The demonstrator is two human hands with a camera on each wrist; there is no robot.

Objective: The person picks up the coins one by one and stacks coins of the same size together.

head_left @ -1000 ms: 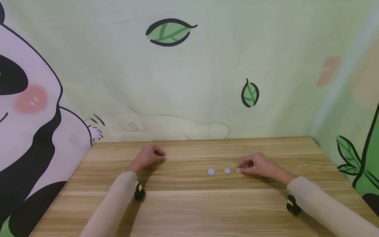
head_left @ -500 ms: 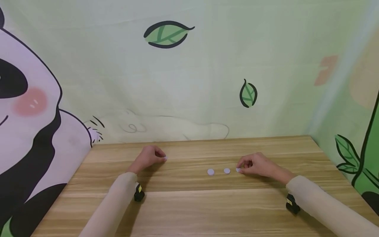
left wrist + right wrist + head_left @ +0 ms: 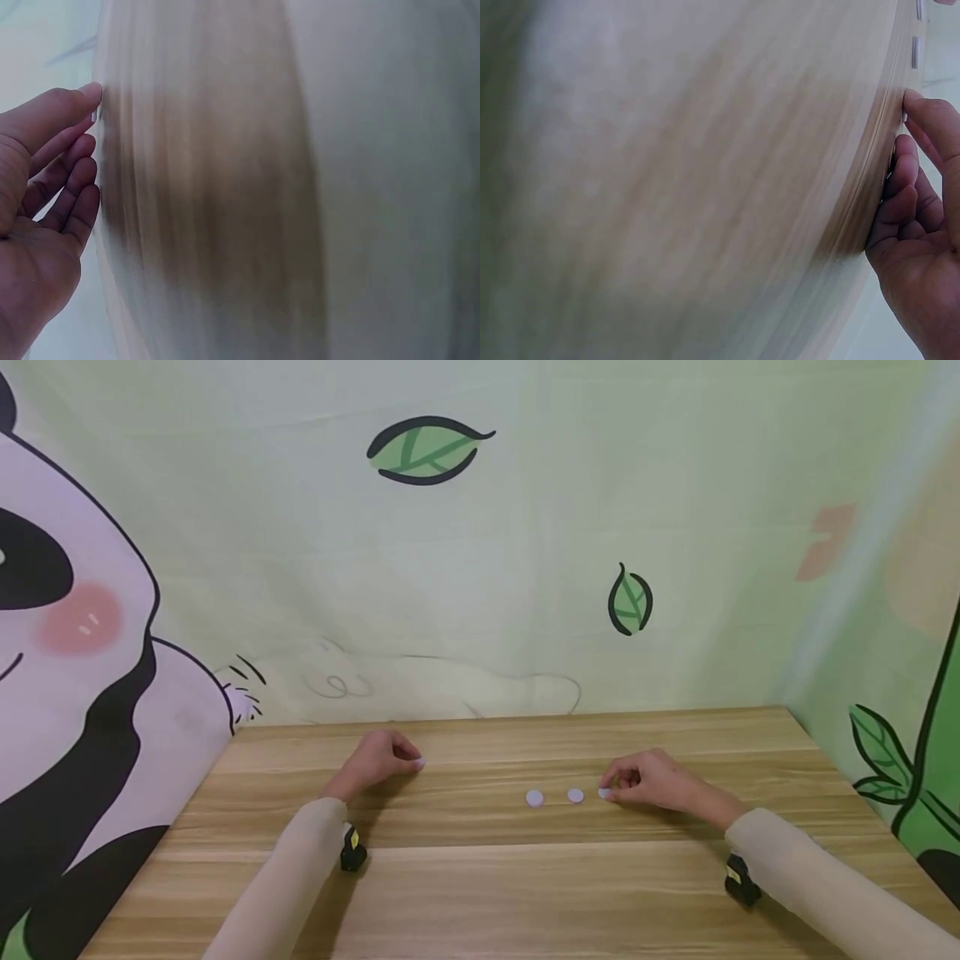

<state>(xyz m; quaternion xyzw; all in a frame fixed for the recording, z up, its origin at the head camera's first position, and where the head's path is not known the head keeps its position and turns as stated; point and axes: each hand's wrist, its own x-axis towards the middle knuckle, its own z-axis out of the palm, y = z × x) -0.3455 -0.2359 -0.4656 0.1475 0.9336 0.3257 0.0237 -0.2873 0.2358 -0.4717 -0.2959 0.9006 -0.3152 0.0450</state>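
Note:
Two small white round discs lie flat in the middle of the wooden table, a left disc (image 3: 534, 798) and a right disc (image 3: 575, 796), a little apart. Just right of them, my right hand (image 3: 648, 777) pinches another white disc (image 3: 603, 793) between thumb and fingers at the tabletop. Farther left and slightly deeper on the table, my left hand (image 3: 378, 757) pinches a white disc (image 3: 420, 762) by its edge. Most of each pinched disc is hidden by fingertips. In the left wrist view, the other fingers of my left hand (image 3: 45, 165) curl loosely near the wood.
The wood-grain table (image 3: 480, 902) ends against a pale green backdrop cloth (image 3: 510, 552) printed with leaves and a panda. Black wrist cameras sit under both sleeves, one at the left wrist (image 3: 352, 850) and one at the right wrist (image 3: 741, 881).
The head view has tilted very slightly. Both hands and the discs keep their places on the table.

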